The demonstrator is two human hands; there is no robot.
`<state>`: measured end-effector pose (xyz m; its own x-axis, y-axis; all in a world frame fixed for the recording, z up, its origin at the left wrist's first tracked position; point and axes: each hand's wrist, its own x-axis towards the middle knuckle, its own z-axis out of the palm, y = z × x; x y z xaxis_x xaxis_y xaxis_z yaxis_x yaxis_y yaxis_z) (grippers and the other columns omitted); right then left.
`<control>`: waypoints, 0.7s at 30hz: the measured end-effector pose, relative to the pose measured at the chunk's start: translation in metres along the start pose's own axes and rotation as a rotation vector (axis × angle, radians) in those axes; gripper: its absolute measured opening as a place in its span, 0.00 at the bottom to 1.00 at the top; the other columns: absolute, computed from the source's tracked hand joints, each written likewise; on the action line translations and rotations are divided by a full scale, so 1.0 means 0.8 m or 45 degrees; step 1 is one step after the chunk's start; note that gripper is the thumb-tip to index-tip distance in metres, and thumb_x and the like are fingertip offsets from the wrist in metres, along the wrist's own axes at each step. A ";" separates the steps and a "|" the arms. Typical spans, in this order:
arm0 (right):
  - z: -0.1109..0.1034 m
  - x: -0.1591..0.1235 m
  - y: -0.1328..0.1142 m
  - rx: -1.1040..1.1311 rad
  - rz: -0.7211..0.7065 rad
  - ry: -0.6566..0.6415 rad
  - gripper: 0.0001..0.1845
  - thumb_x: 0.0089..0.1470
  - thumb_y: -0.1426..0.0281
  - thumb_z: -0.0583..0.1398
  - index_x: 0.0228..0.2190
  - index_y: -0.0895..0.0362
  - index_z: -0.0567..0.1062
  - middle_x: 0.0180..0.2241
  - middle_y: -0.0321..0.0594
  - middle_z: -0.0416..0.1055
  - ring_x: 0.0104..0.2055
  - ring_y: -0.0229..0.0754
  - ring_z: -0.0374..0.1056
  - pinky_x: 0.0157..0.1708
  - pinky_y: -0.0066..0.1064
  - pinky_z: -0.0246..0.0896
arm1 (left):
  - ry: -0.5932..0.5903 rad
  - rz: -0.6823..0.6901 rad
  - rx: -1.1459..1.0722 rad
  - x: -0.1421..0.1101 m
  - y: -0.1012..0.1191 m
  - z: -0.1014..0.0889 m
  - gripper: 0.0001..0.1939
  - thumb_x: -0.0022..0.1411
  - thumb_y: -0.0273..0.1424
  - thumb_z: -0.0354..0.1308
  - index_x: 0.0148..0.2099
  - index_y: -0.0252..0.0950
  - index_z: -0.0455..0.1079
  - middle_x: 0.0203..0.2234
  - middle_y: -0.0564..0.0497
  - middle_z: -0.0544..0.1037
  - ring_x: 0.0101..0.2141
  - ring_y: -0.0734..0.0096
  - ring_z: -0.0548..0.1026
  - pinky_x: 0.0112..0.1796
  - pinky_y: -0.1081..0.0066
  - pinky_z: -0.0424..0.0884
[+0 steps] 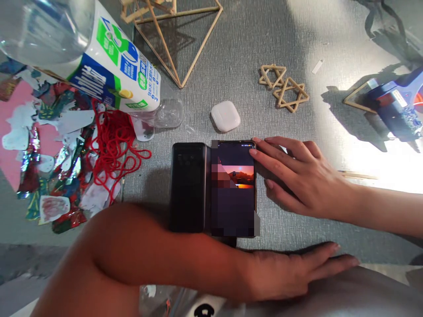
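Observation:
A phone lies face up with its screen lit, partly pixelated, showing a sunset picture. My right hand rests palm down on the table with fingers spread, the fingertips at the phone's upper right edge. Close along the phone's left side lies a black slab-shaped device, perhaps a power bank. My left forearm crosses in front of both. Past their lower ends, my left hand reaches right with its fingers stretched out, near the table's front edge and grey cloth. Just above the phone sits a white rounded earbud case.
A large plastic bottle lies at upper left, beside red cord and painted scraps. A stick frame stands behind. Two small wooden stars lie right of centre. A blue glue gun is at far right.

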<state>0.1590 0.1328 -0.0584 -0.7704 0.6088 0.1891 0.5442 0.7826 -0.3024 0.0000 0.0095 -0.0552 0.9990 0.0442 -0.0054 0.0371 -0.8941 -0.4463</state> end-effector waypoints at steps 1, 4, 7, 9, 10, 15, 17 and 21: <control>0.000 0.000 0.000 0.003 -0.001 0.003 0.39 0.72 0.66 0.56 0.78 0.58 0.54 0.77 0.49 0.60 0.73 0.62 0.62 0.58 0.53 0.65 | 0.025 0.114 0.306 0.001 -0.001 -0.001 0.41 0.64 0.27 0.32 0.71 0.63 0.66 0.80 0.69 0.56 0.76 0.74 0.60 0.74 0.54 0.62; 0.001 0.000 0.000 0.000 -0.005 0.009 0.38 0.72 0.66 0.56 0.77 0.59 0.55 0.77 0.49 0.60 0.73 0.62 0.62 0.58 0.53 0.64 | 0.087 0.637 1.867 0.005 0.002 -0.005 0.36 0.58 0.23 0.39 0.56 0.44 0.82 0.70 0.51 0.76 0.70 0.73 0.73 0.56 0.64 0.82; 0.001 0.000 0.000 -0.012 -0.004 0.010 0.36 0.73 0.66 0.55 0.76 0.59 0.57 0.77 0.48 0.60 0.73 0.60 0.62 0.58 0.52 0.64 | -0.183 1.218 2.905 0.008 0.009 -0.008 0.17 0.52 0.31 0.53 0.31 0.50 0.85 0.50 0.55 0.88 0.67 0.61 0.77 0.52 0.52 0.84; 0.001 0.000 0.000 -0.014 -0.004 0.011 0.35 0.73 0.66 0.55 0.76 0.60 0.58 0.77 0.48 0.61 0.73 0.60 0.62 0.59 0.52 0.64 | -0.461 1.524 3.004 0.010 0.014 -0.007 0.13 0.50 0.36 0.56 0.28 0.53 0.83 0.49 0.56 0.88 0.66 0.58 0.78 0.52 0.48 0.83; 0.001 0.000 0.000 -0.014 -0.005 0.012 0.35 0.73 0.66 0.55 0.76 0.60 0.59 0.77 0.48 0.61 0.73 0.60 0.62 0.59 0.52 0.64 | -0.559 1.594 2.975 0.012 0.015 -0.006 0.13 0.50 0.38 0.56 0.28 0.54 0.84 0.49 0.56 0.88 0.66 0.58 0.77 0.52 0.48 0.82; 0.001 0.001 0.001 -0.026 -0.020 0.019 0.34 0.73 0.66 0.55 0.75 0.62 0.61 0.77 0.49 0.61 0.72 0.60 0.63 0.58 0.52 0.64 | -0.713 1.413 2.642 0.020 0.018 0.001 0.13 0.49 0.41 0.56 0.28 0.56 0.83 0.51 0.57 0.87 0.67 0.60 0.76 0.53 0.48 0.82; 0.000 0.001 0.001 -0.031 -0.024 0.018 0.34 0.73 0.66 0.55 0.74 0.62 0.61 0.77 0.49 0.61 0.72 0.60 0.63 0.58 0.52 0.64 | -0.731 1.291 2.459 0.023 0.020 0.003 0.13 0.49 0.41 0.56 0.29 0.57 0.83 0.52 0.58 0.87 0.67 0.60 0.76 0.53 0.48 0.81; 0.001 0.001 0.001 -0.037 -0.025 0.023 0.34 0.73 0.66 0.55 0.74 0.62 0.61 0.76 0.49 0.61 0.72 0.60 0.63 0.58 0.51 0.65 | -0.754 1.049 2.078 0.030 0.024 0.004 0.12 0.50 0.42 0.56 0.29 0.59 0.83 0.53 0.59 0.86 0.68 0.61 0.75 0.55 0.48 0.81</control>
<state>0.1587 0.1339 -0.0592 -0.7749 0.5955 0.2118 0.5388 0.7976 -0.2712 0.0248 -0.0047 -0.0669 0.6076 0.3289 -0.7229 -0.7766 0.4366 -0.4541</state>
